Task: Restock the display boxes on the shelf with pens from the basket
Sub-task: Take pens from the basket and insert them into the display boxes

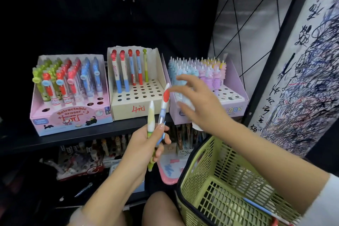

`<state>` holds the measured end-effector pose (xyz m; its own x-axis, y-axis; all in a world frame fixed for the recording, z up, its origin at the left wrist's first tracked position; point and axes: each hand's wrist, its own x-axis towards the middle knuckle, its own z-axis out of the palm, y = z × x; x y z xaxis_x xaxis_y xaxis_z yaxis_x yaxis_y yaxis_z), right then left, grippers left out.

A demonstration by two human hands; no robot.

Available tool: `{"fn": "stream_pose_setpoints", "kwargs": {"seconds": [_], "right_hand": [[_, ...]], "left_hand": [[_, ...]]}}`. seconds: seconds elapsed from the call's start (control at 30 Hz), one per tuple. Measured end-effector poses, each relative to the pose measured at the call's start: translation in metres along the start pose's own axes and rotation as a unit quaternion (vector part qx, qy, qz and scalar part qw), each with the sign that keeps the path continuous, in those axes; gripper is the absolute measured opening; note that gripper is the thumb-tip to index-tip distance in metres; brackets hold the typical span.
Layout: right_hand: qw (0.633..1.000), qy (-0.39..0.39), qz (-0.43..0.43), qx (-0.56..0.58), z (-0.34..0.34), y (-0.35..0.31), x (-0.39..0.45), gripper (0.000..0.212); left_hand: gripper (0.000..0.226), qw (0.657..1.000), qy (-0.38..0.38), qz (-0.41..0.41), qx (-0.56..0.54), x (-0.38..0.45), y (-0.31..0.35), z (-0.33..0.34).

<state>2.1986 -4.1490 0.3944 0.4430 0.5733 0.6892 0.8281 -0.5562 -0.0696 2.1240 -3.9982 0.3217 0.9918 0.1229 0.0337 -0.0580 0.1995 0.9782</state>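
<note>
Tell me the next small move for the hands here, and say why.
Probably the right hand, open and close to the red-and-blue pen, should pinch its top and draw it out of the left hand, whose grip holds it with a green pen. The middle display box has matching pens and many empty holes.

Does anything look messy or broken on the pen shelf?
Yes, a little. The middle display box has a ragged, torn top edge, and most of its holes are empty, with pens only along the back. Down on the dark floor, a loose pen lies by itself, outside any box.
</note>
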Motion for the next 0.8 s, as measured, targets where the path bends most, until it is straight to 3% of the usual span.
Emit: {"fn": "stream_pose_setpoints", "kwargs": {"seconds": [0.07,0.17,0.23,0.3,0.33,0.4,0.5,0.57,0.7,0.8], "right_hand": [[0.993,-0.046,-0.092,-0.061,0.008,-0.01,0.001,0.032],[0.99,-0.058,-0.118,-0.05,0.019,-0.015,0.004,0.022],[0.997,-0.058,-0.058,-0.002,0.025,-0.018,0.006,0.017],[0.991,-0.034,0.076,0.108,0.032,-0.024,0.008,0.009],[0.966,-0.032,0.155,0.202,0.035,-0.03,0.009,0.006],[0.882,-0.041,0.265,0.388,0.043,-0.046,0.01,0.012],[0.815,-0.071,0.3,0.491,0.052,-0.064,0.012,0.013],[0.813,-0.082,0.294,0.495,0.054,-0.072,0.015,0.015],[0.86,-0.075,0.264,0.431,0.054,-0.079,0.025,0.016],[0.841,-0.009,0.289,0.458,0.054,-0.076,0.042,0.018]], "left_hand": [[0.025,1.0,-0.006,0.006,-0.014,-0.003,0.003,-0.004],[0.043,0.998,-0.007,0.02,-0.063,-0.007,0.009,-0.013],[0.045,0.991,0.007,0.032,-0.128,-0.009,0.012,-0.022],[0.037,0.99,0.046,0.058,-0.123,-0.009,0.014,-0.032],[0.03,0.991,0.069,0.069,-0.093,-0.009,0.014,-0.036],[0.015,0.992,0.1,0.07,-0.037,-0.008,0.012,-0.041],[0.012,0.993,0.097,0.057,0.015,-0.008,0.009,-0.043],[0.011,0.993,0.098,0.062,0.032,-0.01,0.009,-0.044],[0.008,0.989,0.129,0.062,0.029,-0.011,0.012,-0.054],[0.013,0.989,0.134,0.059,0.032,-0.011,0.013,-0.061]]}}
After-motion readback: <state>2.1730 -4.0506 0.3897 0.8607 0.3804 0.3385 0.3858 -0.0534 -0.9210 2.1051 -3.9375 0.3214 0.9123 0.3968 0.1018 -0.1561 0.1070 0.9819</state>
